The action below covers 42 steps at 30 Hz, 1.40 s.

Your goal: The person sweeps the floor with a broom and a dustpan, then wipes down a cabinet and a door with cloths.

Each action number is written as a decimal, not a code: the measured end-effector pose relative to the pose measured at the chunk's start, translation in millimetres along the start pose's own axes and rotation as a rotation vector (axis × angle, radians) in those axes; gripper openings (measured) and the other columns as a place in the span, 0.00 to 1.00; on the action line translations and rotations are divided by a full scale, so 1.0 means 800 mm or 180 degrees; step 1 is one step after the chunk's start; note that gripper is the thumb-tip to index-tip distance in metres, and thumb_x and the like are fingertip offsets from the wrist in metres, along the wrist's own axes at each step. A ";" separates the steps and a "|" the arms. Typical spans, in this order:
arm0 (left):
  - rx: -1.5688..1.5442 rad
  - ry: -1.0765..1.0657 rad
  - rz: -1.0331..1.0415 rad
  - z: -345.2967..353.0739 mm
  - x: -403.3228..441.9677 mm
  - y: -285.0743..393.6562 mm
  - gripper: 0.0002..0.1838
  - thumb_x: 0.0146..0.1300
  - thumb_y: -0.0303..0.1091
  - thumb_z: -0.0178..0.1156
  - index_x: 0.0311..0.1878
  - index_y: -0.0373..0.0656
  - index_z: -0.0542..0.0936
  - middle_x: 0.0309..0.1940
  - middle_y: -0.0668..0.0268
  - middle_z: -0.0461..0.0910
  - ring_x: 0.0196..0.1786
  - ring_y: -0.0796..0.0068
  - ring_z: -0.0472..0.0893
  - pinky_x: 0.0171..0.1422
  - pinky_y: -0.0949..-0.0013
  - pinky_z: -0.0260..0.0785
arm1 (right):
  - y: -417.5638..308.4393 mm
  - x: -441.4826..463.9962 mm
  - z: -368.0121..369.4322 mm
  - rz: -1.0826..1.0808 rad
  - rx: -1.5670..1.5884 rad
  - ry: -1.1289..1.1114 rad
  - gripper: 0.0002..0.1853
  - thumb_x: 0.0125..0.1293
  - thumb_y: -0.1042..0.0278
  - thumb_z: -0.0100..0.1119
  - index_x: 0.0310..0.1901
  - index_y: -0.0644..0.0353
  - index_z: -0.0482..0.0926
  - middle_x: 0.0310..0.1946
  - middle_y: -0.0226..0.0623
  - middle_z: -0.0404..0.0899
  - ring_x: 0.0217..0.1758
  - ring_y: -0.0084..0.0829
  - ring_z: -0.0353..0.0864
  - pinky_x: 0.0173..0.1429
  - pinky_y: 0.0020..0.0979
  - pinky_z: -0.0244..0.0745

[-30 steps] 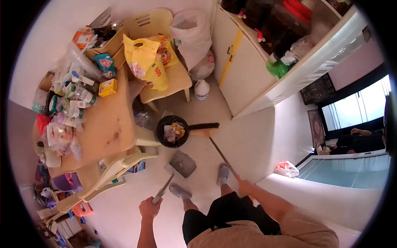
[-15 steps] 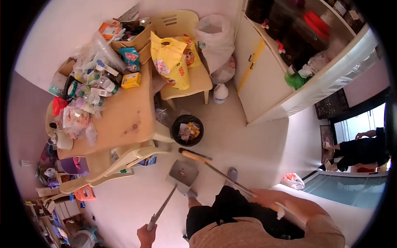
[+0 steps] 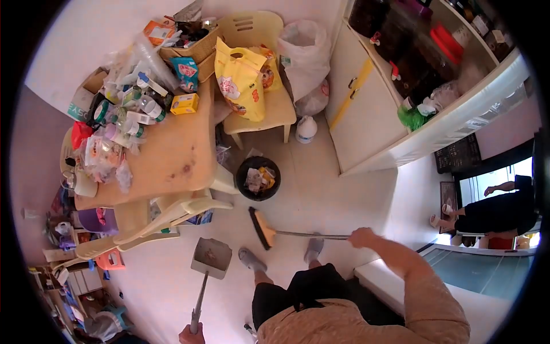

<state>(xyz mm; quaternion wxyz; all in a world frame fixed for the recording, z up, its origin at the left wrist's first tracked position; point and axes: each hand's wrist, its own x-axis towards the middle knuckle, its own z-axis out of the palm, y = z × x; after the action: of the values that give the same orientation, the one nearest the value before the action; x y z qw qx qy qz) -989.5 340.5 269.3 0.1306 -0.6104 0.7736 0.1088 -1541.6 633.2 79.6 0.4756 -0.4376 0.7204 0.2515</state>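
Extending L from the R hand, the broom is gripped by its handle, approx. crosswise. Fwd of the L hand, the dustpan w/ some debris is held by its near-lengthwise handle; broom's head is seen R of dustpan, apart.

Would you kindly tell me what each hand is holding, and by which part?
Left hand: the dustpan, by its handle. Right hand: the broom, by its handle.
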 end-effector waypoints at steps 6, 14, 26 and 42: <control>-0.0497 0.0050 0.0088 0.004 0.001 0.017 0.21 0.58 0.48 0.66 0.25 0.37 0.80 0.18 0.52 0.77 0.19 0.54 0.74 0.26 0.55 0.66 | 0.135 -0.049 -0.049 0.0662 -0.0656 0.0540 0.12 0.63 0.62 0.51 0.42 0.48 0.84 0.44 0.31 0.83 0.51 0.37 0.81 0.46 0.45 0.78; -0.0722 -0.0139 0.0181 0.023 0.004 0.086 0.18 0.58 0.45 0.65 0.30 0.36 0.82 0.19 0.52 0.78 0.21 0.61 0.75 0.29 0.59 0.68 | 0.217 -0.078 -0.136 0.0986 -0.0511 0.0716 0.12 0.64 0.60 0.50 0.39 0.49 0.84 0.41 0.34 0.83 0.49 0.39 0.81 0.48 0.43 0.77; -0.0794 -0.0634 0.0518 0.095 0.038 0.351 0.22 0.55 0.53 0.63 0.30 0.39 0.81 0.24 0.50 0.79 0.32 0.45 0.79 0.37 0.51 0.70 | 0.257 -0.133 -0.081 0.1097 -0.0827 0.1844 0.10 0.59 0.62 0.57 0.38 0.58 0.79 0.33 0.39 0.76 0.37 0.38 0.81 0.39 0.39 0.78; -0.0614 -0.1623 0.1108 0.076 0.146 0.443 0.24 0.58 0.61 0.56 0.40 0.50 0.84 0.30 0.50 0.82 0.39 0.46 0.81 0.45 0.52 0.72 | 0.021 -0.030 0.043 0.0887 0.1568 -0.0089 0.42 0.59 0.66 0.52 0.72 0.59 0.44 0.37 0.55 0.81 0.42 0.52 0.82 0.48 0.48 0.75</control>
<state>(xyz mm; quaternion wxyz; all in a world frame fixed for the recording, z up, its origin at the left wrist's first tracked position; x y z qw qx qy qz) -1356.0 335.1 176.3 0.2412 -0.4317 0.7949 0.3517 -1536.4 677.5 85.8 0.5383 -0.2020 0.8065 0.1378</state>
